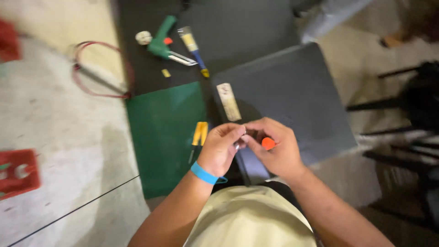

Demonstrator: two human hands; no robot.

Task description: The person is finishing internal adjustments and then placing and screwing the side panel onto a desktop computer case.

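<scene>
Two bare hands meet over a dark workbench, fingertips pinching a small part.

The left hand (pixel 222 148), with a blue band on its wrist, and the right hand (pixel 274 148) press their fingertips together around a small shiny piece (pixel 241 144), too blurred to tell apart; a round orange cap (pixel 268 143) shows against the right palm. Beneath them lies a flat grey panel (pixel 292 91) bearing a pale oblong strip (pixel 228 101). To the left sits a smooth green mat (pixel 162 132), with yellow-handled pliers (pixel 198 137) on its edge. Farther back lie a green plastic gun-shaped tool (pixel 167 43), a blue-handled brush (pixel 193 48) and a looped red cable (pixel 100 68).
</scene>
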